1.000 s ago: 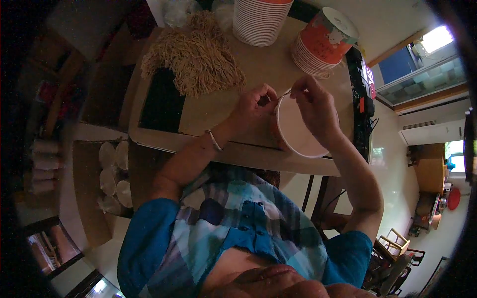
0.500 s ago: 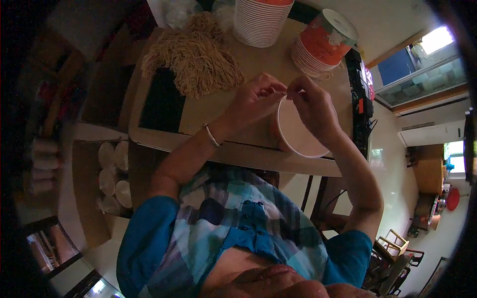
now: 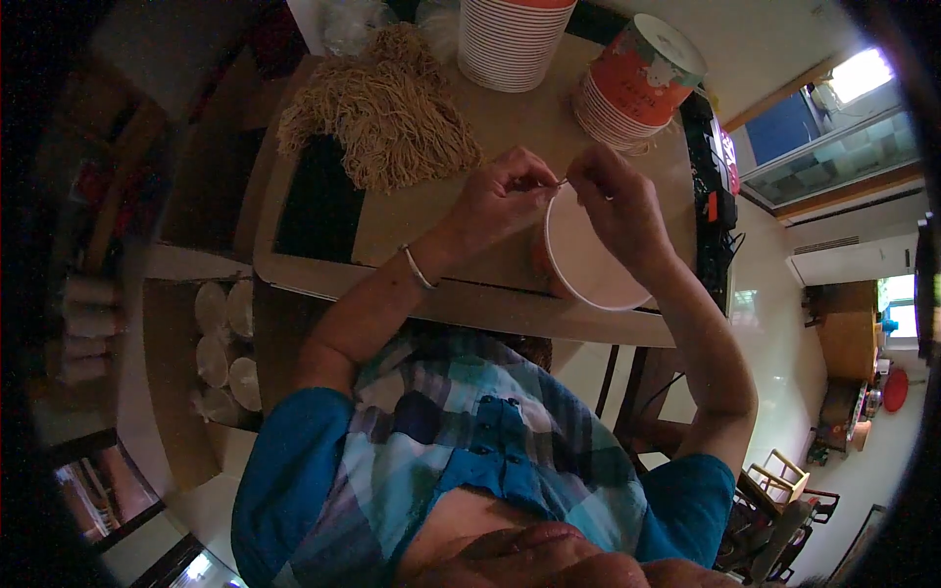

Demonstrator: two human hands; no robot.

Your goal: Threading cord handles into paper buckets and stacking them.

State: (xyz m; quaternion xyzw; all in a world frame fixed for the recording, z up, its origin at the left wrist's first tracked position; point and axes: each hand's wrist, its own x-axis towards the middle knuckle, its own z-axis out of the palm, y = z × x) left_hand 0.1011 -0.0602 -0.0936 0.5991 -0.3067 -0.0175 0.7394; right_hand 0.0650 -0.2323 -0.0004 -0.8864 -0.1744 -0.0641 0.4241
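An open paper tub (image 3: 593, 265) with a white rim stands at the near edge of the table, its mouth toward me. Over its far rim both of my hands meet in fingertip pinches. My left hand (image 3: 502, 196) is closed on a thin tan cord (image 3: 562, 182), of which only a short bit shows. From the other side my right hand (image 3: 622, 211) pinches the same cord and covers part of the tub's mouth. Beyond my left hand lies a big heap of tan cords (image 3: 392, 122), apart from the hands.
A tall stack of paper tubs (image 3: 512, 54) stands at the back. Right of it, a shorter orange and green stack (image 3: 639, 83) rests upside down. Black gear (image 3: 711, 186) lines the table's right edge. A cardboard box with white rolls (image 3: 225, 353) sits at the left.
My fingertips have shifted slightly, and a little more of the cord shows between them. The tub and the stacks have stayed in place.
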